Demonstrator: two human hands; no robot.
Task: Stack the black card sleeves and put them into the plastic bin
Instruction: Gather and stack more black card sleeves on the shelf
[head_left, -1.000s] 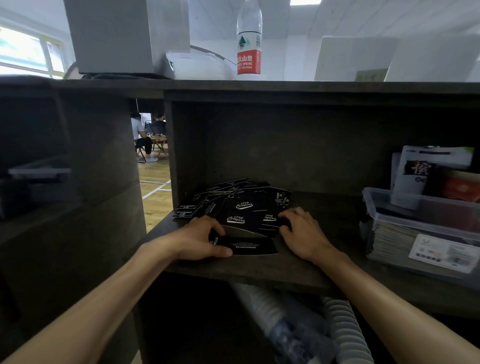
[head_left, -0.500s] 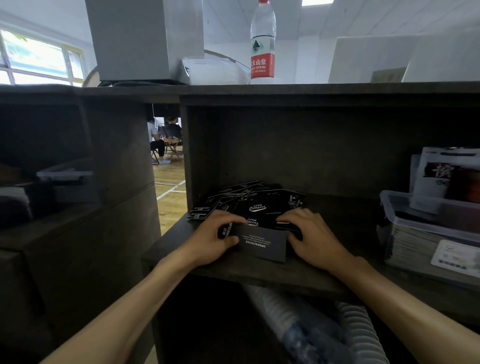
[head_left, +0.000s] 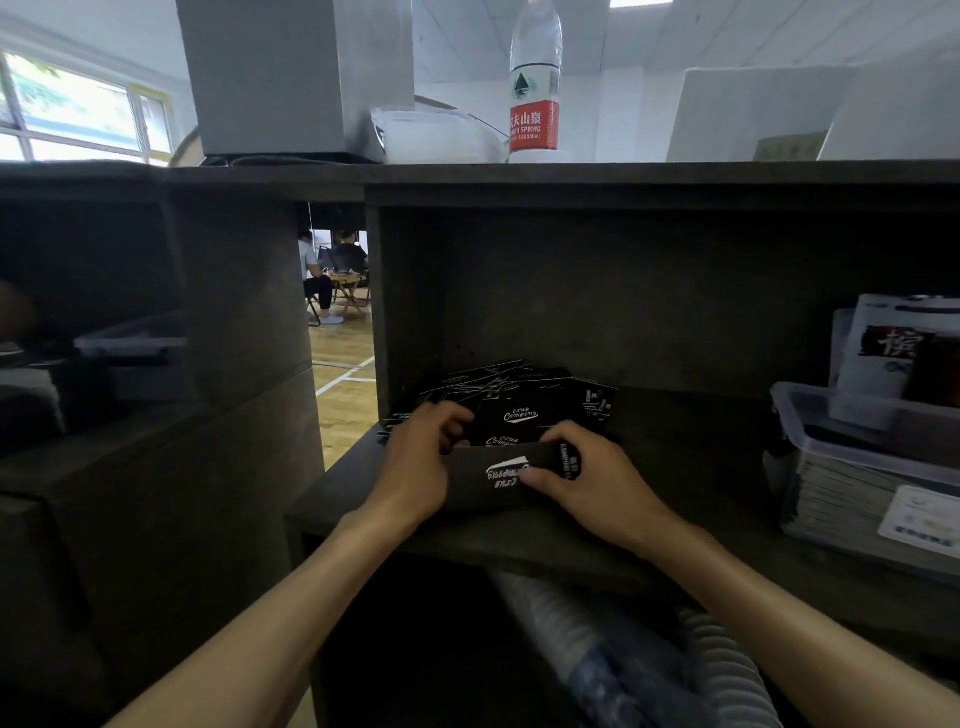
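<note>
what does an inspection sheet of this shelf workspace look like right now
surface: dark wooden shelf inside a cubby, worn front edge.
job's things: loose pile of black card sleeves with white print fanned at the back left; one black card sleeve raised on edge between both hands; clear plastic bin at the right, already holding stacked items.
clutter: white printed packets standing in the bin.
hands: left hand grips the raised sleeve's left end; right hand pinches its right end.
cables: nothing seen; a ribbed grey hose lies below the shelf.
surroundings: clear water bottle with red label and grey box on top; seated people beyond the gap.
</note>
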